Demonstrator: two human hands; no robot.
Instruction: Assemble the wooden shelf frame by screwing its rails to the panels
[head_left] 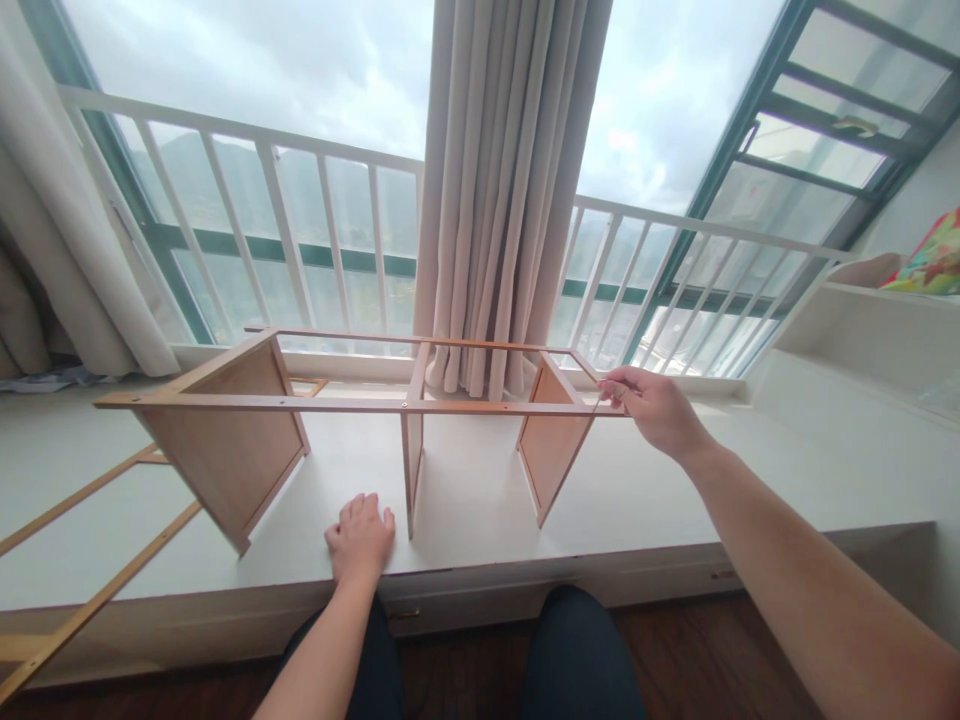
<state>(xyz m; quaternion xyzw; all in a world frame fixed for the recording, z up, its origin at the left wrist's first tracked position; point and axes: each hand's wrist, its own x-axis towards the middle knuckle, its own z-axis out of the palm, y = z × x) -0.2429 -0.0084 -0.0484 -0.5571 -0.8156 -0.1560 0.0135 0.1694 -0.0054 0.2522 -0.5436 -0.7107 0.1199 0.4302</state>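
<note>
The right hand [656, 408] is closed in a pinching grip on the right end of the front rail of a wooden shelf frame [360, 405], with the fingers curled over the corner where the rail meets the side bar. The left hand [360, 537] is laid flat and released, palm down, on the white ledge [480, 500], just left of the foot of the frame's middle panel [413, 455] and holding nothing. The frame stands on the ledge, its three panels tilted and joined along the top by thin rails; the left panel [229, 440] is the widest, and the right panel [553, 440] stands near the gripping hand. A second wooden frame [90, 545] of thin bars lies flat on the ledge at the left. Behind, a beige curtain [502, 190] hangs before a white railing [300, 230] and large windows. A white shelf [870, 335] is seen at the far right.
</note>
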